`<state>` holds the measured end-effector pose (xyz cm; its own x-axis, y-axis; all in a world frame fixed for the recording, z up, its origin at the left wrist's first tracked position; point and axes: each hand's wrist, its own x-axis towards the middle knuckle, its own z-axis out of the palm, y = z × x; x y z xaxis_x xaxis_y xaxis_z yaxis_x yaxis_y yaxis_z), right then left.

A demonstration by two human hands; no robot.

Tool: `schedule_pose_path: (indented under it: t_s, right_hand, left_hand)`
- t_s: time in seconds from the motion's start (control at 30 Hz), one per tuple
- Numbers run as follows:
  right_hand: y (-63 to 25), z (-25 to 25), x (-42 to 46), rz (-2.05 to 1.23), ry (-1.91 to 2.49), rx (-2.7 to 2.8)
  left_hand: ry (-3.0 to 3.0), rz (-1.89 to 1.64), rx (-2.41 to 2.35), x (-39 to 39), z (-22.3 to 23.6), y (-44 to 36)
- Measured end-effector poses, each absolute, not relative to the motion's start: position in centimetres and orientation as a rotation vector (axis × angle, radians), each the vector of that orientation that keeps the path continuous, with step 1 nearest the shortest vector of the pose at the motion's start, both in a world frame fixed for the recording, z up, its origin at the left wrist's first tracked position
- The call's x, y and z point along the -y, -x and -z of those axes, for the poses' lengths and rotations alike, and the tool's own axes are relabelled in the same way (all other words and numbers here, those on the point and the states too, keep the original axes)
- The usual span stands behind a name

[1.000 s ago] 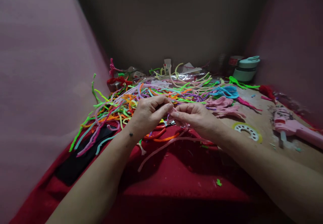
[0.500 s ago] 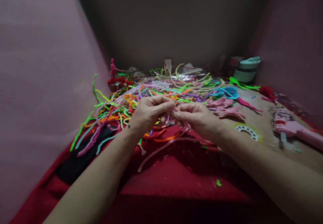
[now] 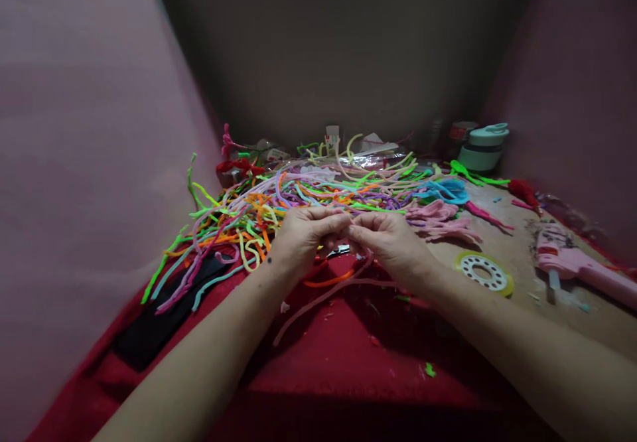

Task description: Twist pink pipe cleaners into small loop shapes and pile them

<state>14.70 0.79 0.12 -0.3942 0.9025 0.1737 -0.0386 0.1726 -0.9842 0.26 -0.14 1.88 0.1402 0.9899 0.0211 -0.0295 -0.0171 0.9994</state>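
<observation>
My left hand (image 3: 309, 236) and my right hand (image 3: 391, 241) meet fingertip to fingertip over the front of a red cloth. Both are closed in a pinch on a pink pipe cleaner (image 3: 367, 265), part of which hangs below the right fingers. The fingers hide most of the pinched part. Beneath the hands a long pink strand (image 3: 318, 300) curves across the cloth, close to an orange pipe cleaner (image 3: 331, 280). A small shiny metal piece (image 3: 340, 250) shows between the hands. Just beyond them spreads a tangled heap of colourful pipe cleaners (image 3: 249, 198).
On the right lie a yellow-and-white tape roll (image 3: 465, 262), a pink glue gun (image 3: 580, 260) and bundles of pink (image 3: 452, 229) and blue pipe cleaners (image 3: 442, 190). A mint-lidded container (image 3: 482, 148) stands at the back. A black flat item (image 3: 144, 336) rests at left on the red cloth (image 3: 348, 362).
The fingertips have drawn closer together, covering the pink piece that showed between them. The whole view has shifted slightly, and more of the tape roll shows beside my right forearm.
</observation>
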Motion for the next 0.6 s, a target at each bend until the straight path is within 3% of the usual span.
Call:
schedule_pose_path:
  t_s: [0.23,0.6]
  right_hand:
    - [-14.2,0.3,-0.7,-1.283,0.935,1.587]
    - [-14.4,-0.1,-0.6,-1.473,0.887,1.516]
  left_hand:
    - [-1.171,-1.284,-1.085,0.2,-1.2,-1.2]
    - [-1.208,-1.262,-1.116,0.0,-1.5,-1.0]
